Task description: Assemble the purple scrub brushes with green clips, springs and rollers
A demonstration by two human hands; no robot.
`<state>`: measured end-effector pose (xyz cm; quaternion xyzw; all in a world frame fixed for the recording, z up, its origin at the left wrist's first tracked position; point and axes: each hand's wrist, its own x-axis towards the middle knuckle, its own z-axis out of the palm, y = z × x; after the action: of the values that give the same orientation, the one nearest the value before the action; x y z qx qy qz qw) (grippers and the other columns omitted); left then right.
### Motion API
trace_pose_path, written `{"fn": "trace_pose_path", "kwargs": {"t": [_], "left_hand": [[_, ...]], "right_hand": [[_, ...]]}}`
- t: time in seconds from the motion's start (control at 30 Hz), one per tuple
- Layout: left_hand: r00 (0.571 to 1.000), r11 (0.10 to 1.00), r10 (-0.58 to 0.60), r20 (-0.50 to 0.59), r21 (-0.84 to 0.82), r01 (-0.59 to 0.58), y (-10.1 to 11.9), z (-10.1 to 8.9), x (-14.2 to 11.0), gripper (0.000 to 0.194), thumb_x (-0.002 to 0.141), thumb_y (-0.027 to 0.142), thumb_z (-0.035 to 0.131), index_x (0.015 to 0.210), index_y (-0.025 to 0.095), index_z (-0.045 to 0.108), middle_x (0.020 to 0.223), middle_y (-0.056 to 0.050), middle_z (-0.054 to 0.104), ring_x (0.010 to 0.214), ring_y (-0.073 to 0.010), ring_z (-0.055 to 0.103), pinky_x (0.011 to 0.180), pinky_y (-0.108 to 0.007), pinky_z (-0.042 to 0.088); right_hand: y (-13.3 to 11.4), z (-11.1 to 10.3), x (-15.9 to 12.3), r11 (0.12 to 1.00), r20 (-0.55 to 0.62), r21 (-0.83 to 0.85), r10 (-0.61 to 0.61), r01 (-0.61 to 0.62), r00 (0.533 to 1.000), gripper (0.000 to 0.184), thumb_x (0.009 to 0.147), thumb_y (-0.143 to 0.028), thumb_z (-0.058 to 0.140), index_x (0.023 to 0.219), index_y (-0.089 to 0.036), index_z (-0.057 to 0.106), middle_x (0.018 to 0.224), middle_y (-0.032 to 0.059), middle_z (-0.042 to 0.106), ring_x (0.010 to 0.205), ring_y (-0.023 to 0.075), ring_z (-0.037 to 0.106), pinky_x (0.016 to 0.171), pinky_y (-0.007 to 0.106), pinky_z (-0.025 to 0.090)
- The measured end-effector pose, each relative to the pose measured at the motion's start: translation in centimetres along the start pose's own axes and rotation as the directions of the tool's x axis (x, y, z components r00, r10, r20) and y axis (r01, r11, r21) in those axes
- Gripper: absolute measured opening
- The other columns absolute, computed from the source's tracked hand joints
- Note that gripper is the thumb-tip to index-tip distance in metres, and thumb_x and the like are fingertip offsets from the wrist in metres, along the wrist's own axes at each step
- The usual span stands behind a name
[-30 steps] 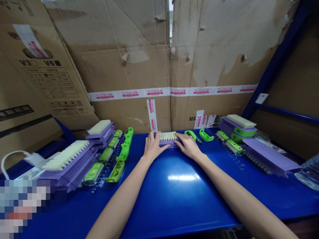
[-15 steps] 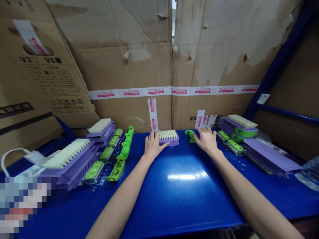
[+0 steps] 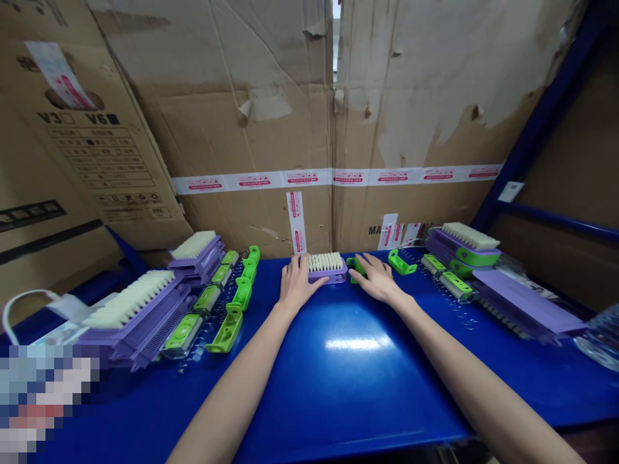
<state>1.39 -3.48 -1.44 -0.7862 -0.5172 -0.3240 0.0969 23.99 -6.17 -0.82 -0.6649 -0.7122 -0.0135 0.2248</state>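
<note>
A small purple brush (image 3: pixel 329 268) with white bristles lies bristles-up at the back middle of the blue table (image 3: pixel 348 374). My left hand (image 3: pixel 296 285) grips its left end, thumb along the front edge. My right hand (image 3: pixel 376 278) sits just right of the brush, its fingers closed over a green plastic handle piece (image 3: pixel 354 267) that lies close to the brush's right end. A second green handle piece (image 3: pixel 401 263) lies loose on the table to the right of that hand.
Left: stacked purple brushes (image 3: pixel 140 309), a row of green handle pieces (image 3: pixel 236 296) and green-topped parts (image 3: pixel 193 316). Right: more purple brushes (image 3: pixel 461 243), green-topped parts (image 3: pixel 447 277) and a long purple plate (image 3: pixel 525 299). Cardboard boxes (image 3: pixel 290 116) wall the back. A blue shelf post (image 3: pixel 536 122) stands at right.
My right hand went right to the green pieces, then came back left to the brush with one green piece. My left hand stayed on the brush.
</note>
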Motion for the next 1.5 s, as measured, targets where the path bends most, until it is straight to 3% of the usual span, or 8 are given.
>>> {"fn": "trace_pose_path", "kwargs": {"t": [0.1, 0.3, 0.6, 0.93, 1.1, 1.3, 1.4, 1.5], "left_hand": [[1.0, 1.0, 0.003, -0.008, -0.005, -0.004, -0.1, 0.1, 0.0, 0.071, 0.074, 0.057, 0.063, 0.128, 0.017, 0.04, 0.123, -0.016, 0.051, 0.109, -0.0303, 0.055, 0.089, -0.043, 0.044], [1.0, 1.0, 0.006, -0.004, -0.009, -0.006, -0.2, 0.1, 0.1, 0.07, 0.074, 0.057, 0.064, 0.127, 0.017, 0.041, 0.123, -0.016, 0.051, 0.11, -0.031, 0.055, 0.089, -0.044, 0.045], [0.999, 0.991, -0.036, 0.029, -0.127, 0.04, -0.4, 0.0, 0.0, 0.066, 0.074, 0.052, 0.066, 0.126, 0.021, 0.04, 0.119, -0.01, 0.05, 0.11, -0.0275, 0.055, 0.083, -0.037, 0.051], [0.996, 0.944, 0.041, 0.074, -0.329, -0.015, -1.7, -0.8, 0.5, 0.072, 0.063, 0.045, 0.078, 0.122, 0.025, 0.044, 0.117, -0.005, 0.051, 0.111, -0.0236, 0.055, 0.092, -0.036, 0.047], [0.987, 0.982, 0.112, 0.112, -0.167, -0.092, -0.6, -1.7, 0.6, 0.081, 0.06, 0.057, 0.075, 0.126, 0.023, 0.044, 0.123, -0.01, 0.052, 0.114, -0.0295, 0.053, 0.094, -0.043, 0.045], [0.913, 0.912, 0.399, 0.083, 0.062, -0.404, 0.4, -1.7, 0.8, 0.083, 0.066, 0.065, 0.066, 0.13, 0.017, 0.046, 0.137, -0.021, 0.043, 0.134, -0.0353, 0.033, 0.111, -0.057, 0.015], [0.918, 0.92, 0.381, 0.113, 0.056, -0.388, -0.1, -1.1, 0.8, 0.084, 0.066, 0.064, 0.067, 0.132, 0.018, 0.044, 0.136, -0.019, 0.046, 0.132, -0.0343, 0.037, 0.11, -0.056, 0.02], [0.937, 0.943, 0.328, 0.125, 0.01, -0.331, -0.4, -0.7, 0.7, 0.084, 0.066, 0.064, 0.067, 0.132, 0.019, 0.044, 0.132, -0.016, 0.05, 0.125, -0.0315, 0.044, 0.104, -0.048, 0.035]], "right_hand": [[0.9, 0.2, 0.1, 0.995, 0.071, 0.06, -0.079, 0.074, 0.994, 0.054, 0.088, -0.05, 0.045, 0.134, -0.022, 0.047, 0.138, 0.0133, 0.049, 0.131, 0.031, 0.039, 0.105, 0.054, 0.03], [1.8, -0.3, 0.1, 0.968, 0.066, 0.195, -0.173, 0.157, 0.983, 0.062, 0.078, -0.041, 0.063, 0.133, -0.017, 0.048, 0.135, 0.0138, 0.051, 0.125, 0.0281, 0.047, 0.104, 0.044, 0.036], [-0.5, 0.2, -0.3, 0.991, 0.057, 0.13, -0.039, 0.031, 0.998, 0.096, 0.07, -0.065, 0.061, 0.143, -0.01, 0.033, 0.131, 0.0224, 0.048, 0.129, 0.0366, 0.038, 0.102, 0.048, 0.033], [-0.8, 0.9, -0.1, 0.912, 0.071, 0.399, -0.13, 0.091, 0.989, 0.093, 0.07, -0.053, 0.067, 0.145, -0.015, 0.028, 0.141, 0.0198, 0.042, 0.13, 0.0321, 0.04, 0.105, 0.048, 0.033], [-0.9, 0.6, -0.1, 0.887, 0.103, 0.458, -0.115, 0.056, 0.988, 0.097, 0.067, -0.047, 0.071, 0.146, -0.013, 0.026, 0.141, 0.0193, 0.043, 0.128, 0.0315, 0.043, 0.104, 0.046, 0.035], [-0.9, 0.5, -0.5, 0.895, 0.045, 0.423, -0.173, 0.138, 0.984, 0.106, 0.059, -0.054, 0.076, 0.145, -0.016, 0.028, 0.141, 0.0173, 0.043, 0.127, 0.0326, 0.043, 0.105, 0.047, 0.034], [-0.8, 0.6, -0.6, 0.896, 0.032, 0.41, -0.198, 0.167, 0.98, 0.109, 0.056, -0.058, 0.077, 0.145, -0.017, 0.029, 0.139, 0.0187, 0.045, 0.127, 0.0342, 0.043, 0.102, 0.049, 0.036], [-0.8, 0.8, -0.7, 0.899, 0.043, 0.409, -0.191, 0.158, 0.981, 0.111, 0.055, -0.061, 0.076, 0.145, -0.016, 0.029, 0.139, 0.0202, 0.045, 0.127, 0.0351, 0.043, 0.102, 0.05, 0.035]]}}
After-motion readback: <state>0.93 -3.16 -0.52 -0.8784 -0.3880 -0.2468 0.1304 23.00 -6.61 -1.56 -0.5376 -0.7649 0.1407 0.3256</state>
